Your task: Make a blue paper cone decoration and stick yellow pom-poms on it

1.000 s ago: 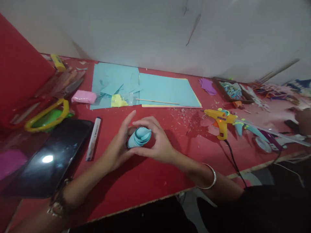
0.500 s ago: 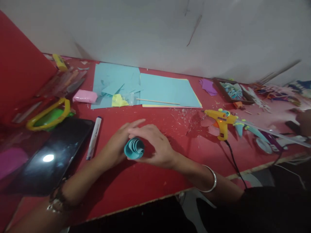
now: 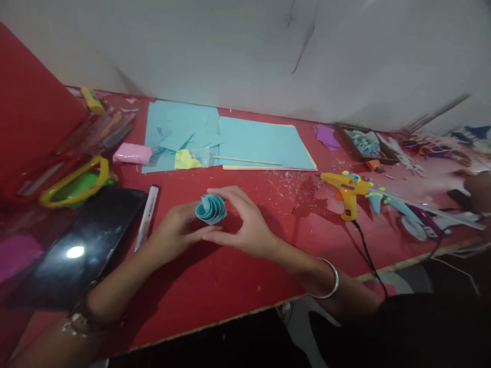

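A blue paper coil (image 3: 210, 209) with several loose layers stands between my two hands above the red table. My left hand (image 3: 180, 227) is curled against its left and lower side, fingers wrapped round it. On the right, my right hand (image 3: 249, 222) arches round the coil, index finger reaching over its far edge and thumb below. The fingertips behind the coil are partly hidden. Blue sheets (image 3: 264, 143) lie beyond my hands, with a thin stick (image 3: 247, 160) on them.
At left are a black tablet (image 3: 80, 245), a marker (image 3: 147, 217), a pink packet (image 3: 132, 153) and yellow-handled scissors (image 3: 74, 181). At right, a yellow glue gun (image 3: 347, 191) with its cord, a tray (image 3: 347, 138) of scraps and purple paper (image 3: 326, 137). Small shavings lie mid-table.
The coil has moved up and turned, its opening now tilted differently. My thumbs have come below it, and my right index finger has lifted behind it.
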{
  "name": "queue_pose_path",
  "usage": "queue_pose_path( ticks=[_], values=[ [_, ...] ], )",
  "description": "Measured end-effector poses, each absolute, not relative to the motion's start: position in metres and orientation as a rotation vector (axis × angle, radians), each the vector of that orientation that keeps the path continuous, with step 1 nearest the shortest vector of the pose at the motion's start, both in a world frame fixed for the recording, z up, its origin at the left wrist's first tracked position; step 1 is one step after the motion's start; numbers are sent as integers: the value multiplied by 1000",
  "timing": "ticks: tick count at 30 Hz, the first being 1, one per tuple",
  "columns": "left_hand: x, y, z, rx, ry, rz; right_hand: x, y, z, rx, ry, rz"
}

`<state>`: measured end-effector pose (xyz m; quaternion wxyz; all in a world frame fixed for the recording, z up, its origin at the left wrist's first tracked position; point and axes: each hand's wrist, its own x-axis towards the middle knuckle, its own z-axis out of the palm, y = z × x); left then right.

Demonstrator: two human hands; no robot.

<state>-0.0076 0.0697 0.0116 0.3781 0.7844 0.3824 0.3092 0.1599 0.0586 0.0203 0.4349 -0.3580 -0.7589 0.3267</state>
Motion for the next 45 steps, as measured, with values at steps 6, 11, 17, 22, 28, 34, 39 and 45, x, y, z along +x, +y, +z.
queue_pose_path(
  ticks=[6,11,17,22,28,34,39,45],
  values=[
    [-7,69,12,1911,923,749,159,60,20,-969,-1847,918],
    [-4,67,15,1808,857,706,162,62,19,-876,-1815,994],
    [-3,66,15,1757,839,650,162,66,15,-852,-1799,1045],
    [-3,67,14,1708,805,569,160,65,15,-918,-1685,1118],
    [-3,69,10,1684,876,606,159,65,14,-1037,-1760,1182],
    [-3,69,9,1689,1032,602,158,67,11,-1083,-1674,1136],
    [-2,68,8,1680,1094,622,158,67,11,-1111,-1695,1153],
    [-2,68,7,1697,1186,570,159,69,9,-1079,-1633,1258]
  ],
)
